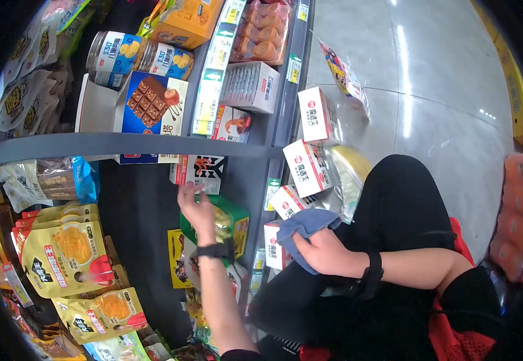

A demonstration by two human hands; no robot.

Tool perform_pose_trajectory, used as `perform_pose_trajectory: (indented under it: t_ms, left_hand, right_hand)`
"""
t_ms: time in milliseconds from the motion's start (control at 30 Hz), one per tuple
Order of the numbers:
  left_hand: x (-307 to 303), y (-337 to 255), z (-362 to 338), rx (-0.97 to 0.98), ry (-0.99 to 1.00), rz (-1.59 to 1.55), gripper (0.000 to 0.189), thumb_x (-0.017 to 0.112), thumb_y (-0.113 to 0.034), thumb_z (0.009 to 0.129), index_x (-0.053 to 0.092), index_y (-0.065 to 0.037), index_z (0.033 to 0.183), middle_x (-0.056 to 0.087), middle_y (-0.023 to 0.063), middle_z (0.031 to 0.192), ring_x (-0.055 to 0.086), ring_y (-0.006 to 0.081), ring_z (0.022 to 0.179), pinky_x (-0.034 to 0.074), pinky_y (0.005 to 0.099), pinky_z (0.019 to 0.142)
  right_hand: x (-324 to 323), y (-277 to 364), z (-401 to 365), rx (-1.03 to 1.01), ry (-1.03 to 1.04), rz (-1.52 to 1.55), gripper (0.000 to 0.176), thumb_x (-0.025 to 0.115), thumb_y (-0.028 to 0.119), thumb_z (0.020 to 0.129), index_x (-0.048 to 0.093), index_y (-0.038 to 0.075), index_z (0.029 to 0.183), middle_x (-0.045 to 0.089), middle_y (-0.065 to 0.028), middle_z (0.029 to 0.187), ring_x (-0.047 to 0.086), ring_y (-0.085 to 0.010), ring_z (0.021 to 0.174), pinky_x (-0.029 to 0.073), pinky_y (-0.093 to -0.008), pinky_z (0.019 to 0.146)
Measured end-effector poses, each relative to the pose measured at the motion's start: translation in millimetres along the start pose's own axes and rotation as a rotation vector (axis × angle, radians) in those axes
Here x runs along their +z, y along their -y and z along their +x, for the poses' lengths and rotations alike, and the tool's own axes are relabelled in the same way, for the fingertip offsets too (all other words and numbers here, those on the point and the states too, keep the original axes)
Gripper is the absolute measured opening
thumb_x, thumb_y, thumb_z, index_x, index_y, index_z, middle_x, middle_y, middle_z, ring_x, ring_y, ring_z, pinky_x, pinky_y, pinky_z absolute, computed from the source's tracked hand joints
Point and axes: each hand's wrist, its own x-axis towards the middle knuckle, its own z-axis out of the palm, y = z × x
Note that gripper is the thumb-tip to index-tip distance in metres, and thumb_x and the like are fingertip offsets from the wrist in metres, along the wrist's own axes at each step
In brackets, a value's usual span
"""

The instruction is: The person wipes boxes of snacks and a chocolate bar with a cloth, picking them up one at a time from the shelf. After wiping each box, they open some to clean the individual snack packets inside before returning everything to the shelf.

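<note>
Cloth [306, 224], soft and light, sits clamped in the right hand [324, 253]. Left hand [194, 207] fingers a stiff, likely light carton [206, 171] at its edge; I cannot tell its grip.

Shop: snack shelves [123, 144] w/ price tags [210, 90].

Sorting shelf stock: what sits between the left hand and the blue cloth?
Head view: between left hand and blue cloth, a green box and a white box.
</note>
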Motion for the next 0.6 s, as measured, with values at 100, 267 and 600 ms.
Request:
perform_pose_trajectory:
  t_ms: [100, 267, 600]
  left_hand:
    - [-5, -82, -46, -0.151, 0.193, -0.245, 0.016, 0.060, 0.004, 0.083, 0.070, -0.002, 0.094, 0.070, 0.0155, 0.097, 0.066, 0.0327, 0.097, 0.051, 0.0406, 0.089]
    - [29, -149, -148, -0.206, 0.497, -0.332, 0.056, 0.063, -0.019, 0.088, 0.050, -0.003, 0.140, 0.067, 0.0168, 0.111, 0.063, 0.0337, 0.104, 0.047, 0.0455, 0.090]
    - [55, -172, -161, -0.344, 0.373, -0.059, 0.091, 0.081, -0.030, 0.074, 0.035, -0.006, 0.149, 0.062, 0.0224, 0.102, 0.065, 0.0375, 0.087, 0.044, 0.0478, 0.079]
  right_hand:
    - [5, -10, -4, 0.008, -0.045, -0.045, 0.024, 0.052, 0.015, 0.098, 0.067, 0.005, 0.115, 0.067, -0.0204, 0.103, 0.064, -0.0399, 0.098, 0.049, -0.0457, 0.086]
    - [9, -12, -7, -0.009, -0.097, -0.053, 0.021, 0.054, 0.013, 0.097, 0.064, 0.000, 0.110, 0.067, -0.0194, 0.104, 0.063, -0.0398, 0.098, 0.049, -0.0447, 0.087]
    - [8, -23, -4, 0.341, 0.014, 0.297, 0.030, 0.045, 0.016, 0.106, 0.054, 0.003, 0.130, 0.063, -0.0062, 0.117, 0.061, -0.0154, 0.102, 0.051, -0.0303, 0.084]
